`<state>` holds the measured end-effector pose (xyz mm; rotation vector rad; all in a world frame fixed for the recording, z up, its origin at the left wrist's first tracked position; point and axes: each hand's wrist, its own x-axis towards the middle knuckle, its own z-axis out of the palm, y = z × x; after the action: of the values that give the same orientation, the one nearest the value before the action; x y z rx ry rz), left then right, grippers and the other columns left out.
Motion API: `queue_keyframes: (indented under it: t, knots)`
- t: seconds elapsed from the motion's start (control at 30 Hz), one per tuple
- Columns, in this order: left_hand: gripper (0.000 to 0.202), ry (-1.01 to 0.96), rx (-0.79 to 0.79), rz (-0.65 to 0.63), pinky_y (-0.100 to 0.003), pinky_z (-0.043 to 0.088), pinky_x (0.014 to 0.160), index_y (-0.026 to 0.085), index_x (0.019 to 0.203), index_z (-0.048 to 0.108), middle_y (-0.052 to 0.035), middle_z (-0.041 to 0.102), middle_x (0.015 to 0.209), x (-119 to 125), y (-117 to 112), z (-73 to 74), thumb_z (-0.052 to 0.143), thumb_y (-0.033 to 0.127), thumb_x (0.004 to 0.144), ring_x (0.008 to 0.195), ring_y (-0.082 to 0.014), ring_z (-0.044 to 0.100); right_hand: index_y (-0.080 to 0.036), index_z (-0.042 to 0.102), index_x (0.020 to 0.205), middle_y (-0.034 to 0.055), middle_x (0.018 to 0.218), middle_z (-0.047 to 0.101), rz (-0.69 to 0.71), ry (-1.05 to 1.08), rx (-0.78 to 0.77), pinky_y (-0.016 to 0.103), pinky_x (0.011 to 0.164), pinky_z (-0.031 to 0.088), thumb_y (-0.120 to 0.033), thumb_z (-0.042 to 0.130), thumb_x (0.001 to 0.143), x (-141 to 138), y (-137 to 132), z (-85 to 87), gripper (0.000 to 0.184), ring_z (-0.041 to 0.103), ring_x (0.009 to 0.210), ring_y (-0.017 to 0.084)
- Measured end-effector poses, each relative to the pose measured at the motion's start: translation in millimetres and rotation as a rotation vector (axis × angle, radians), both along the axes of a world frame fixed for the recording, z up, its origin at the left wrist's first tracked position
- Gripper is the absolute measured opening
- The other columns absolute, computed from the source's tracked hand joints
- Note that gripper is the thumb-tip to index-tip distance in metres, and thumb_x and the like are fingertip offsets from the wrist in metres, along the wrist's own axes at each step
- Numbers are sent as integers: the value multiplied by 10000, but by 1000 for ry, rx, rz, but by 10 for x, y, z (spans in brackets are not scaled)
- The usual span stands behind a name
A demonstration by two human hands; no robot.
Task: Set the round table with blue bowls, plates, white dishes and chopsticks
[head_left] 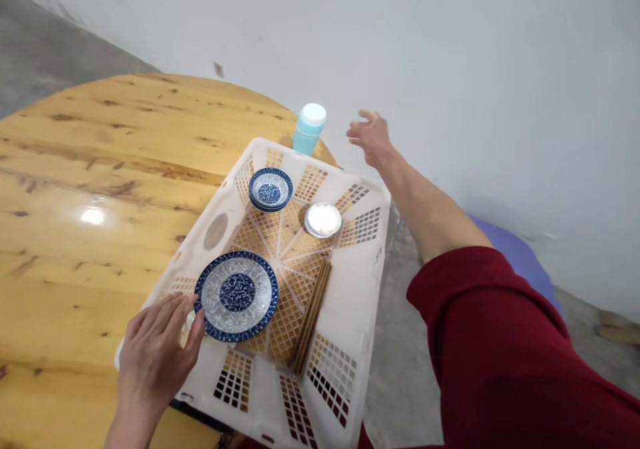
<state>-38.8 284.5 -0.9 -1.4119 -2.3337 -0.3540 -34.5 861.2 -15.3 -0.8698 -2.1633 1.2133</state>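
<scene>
A white plastic basket (373,302) with lattice walls holds the dishes and chopsticks. My left hand (160,349) lies over its left rim, fingers stretched and thumb apart. Its fingertips are at the edge of a blue-and-white patterned plate (237,294); whether they touch it I cannot tell. Farther inside are stacked small blue-and-white bowls (270,189) and a shiny white round dish or lid (323,220). Several wooden chopsticks (313,319) lie along the right side. My right hand (371,136) hangs in the air, fingers loosely bent and holding nothing, right of a light-blue bottle with a white lid (309,129).
The basket rests over the right edge of a round wooden table (100,169). The bottle stands near the table's far edge, just behind the basket. A pale wall (450,69) rises behind. A purple round object (515,256) sits low at right, partly behind my sleeve.
</scene>
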Motion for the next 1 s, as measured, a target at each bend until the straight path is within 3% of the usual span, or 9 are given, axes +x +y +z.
queue_keyframes:
  t: [0.17, 0.2, 0.27, 0.37, 0.47, 0.63, 0.8, 0.9, 1.0]
  knots:
    - [178, -137, -58, 45, -400, 472, 884, 194, 1113, 692, -100, 790, 1072, 89, -38, 28, 624, 219, 950, 1013, -280, 734, -269, 540, 1168, 91, 1032, 677, -311, 207, 41, 521, 871, 536, -467, 665, 831, 624, -498, 469, 411, 638, 838, 240]
    - [193, -176, -81, 67, -403, 472, 894, 200, 1121, 698, -104, 787, 1077, 108, -46, 20, 609, 217, 951, 1023, -280, 729, -292, 554, 1111, 70, 994, 679, -301, 253, 74, 513, 831, 548, -445, 669, 822, 723, -658, 524, 347, 647, 775, 237]
    - [236, -231, -126, 102, -418, 470, 924, 216, 1164, 698, -106, 782, 1076, 134, -57, -6, 573, 225, 964, 1046, -281, 717, -351, 598, 1062, 27, 963, 697, -116, 230, 110, 495, 800, 567, -443, 680, 838, 876, -1004, 590, 256, 683, 820, 258]
    - [282, -274, -222, 129, -445, 463, 981, 179, 1208, 676, -144, 758, 1147, 155, -22, -7, 512, 273, 999, 1107, -299, 691, -329, 661, 963, 13, 820, 708, 70, 147, 75, 461, 744, 583, -384, 695, 833, 990, -1560, 590, 146, 682, 762, 240]
    - [353, -322, -392, 177, -457, 479, 970, 125, 1235, 643, -194, 722, 1193, 186, 113, 66, 441, 323, 1024, 1119, -330, 678, -241, 683, 923, 25, 722, 699, 244, -43, -60, 431, 737, 593, -318, 729, 812, 993, -2039, 437, 142, 685, 714, 222]
    - [469, -518, -663, 403, -426, 542, 835, -27, 1301, 562, -300, 680, 1164, 198, 419, 119, 357, 291, 1024, 1069, -369, 696, -170, 683, 834, 48, 662, 657, 472, -383, -330, 455, 770, 603, -254, 828, 785, 945, -2575, -61, 174, 705, 733, 266]
    - [423, -651, -821, 357, -409, 549, 890, -4, 1167, 703, -317, 672, 1203, 89, 559, 20, 374, 158, 957, 1103, -366, 695, -180, 632, 763, 52, 667, 649, 523, -594, -594, 389, 632, 592, -343, 801, 855, 930, -3021, -418, 252, 658, 619, 213]
    - [407, -684, -826, 360, -403, 529, 961, 38, 1160, 735, -287, 697, 1203, 18, 561, -26, 434, 189, 931, 1132, -358, 690, -181, 662, 852, 32, 674, 660, 530, -642, -609, 337, 602, 574, -321, 745, 885, 895, -3134, -530, 166, 639, 606, 183]
    - [409, -711, -862, 380, -385, 516, 986, 55, 1147, 744, -265, 728, 1180, -25, 544, -55, 447, 238, 933, 1143, -347, 694, -175, 700, 888, 15, 655, 658, 522, -632, -496, 308, 607, 551, -283, 766, 837, 837, -3129, -621, 137, 628, 630, 180]
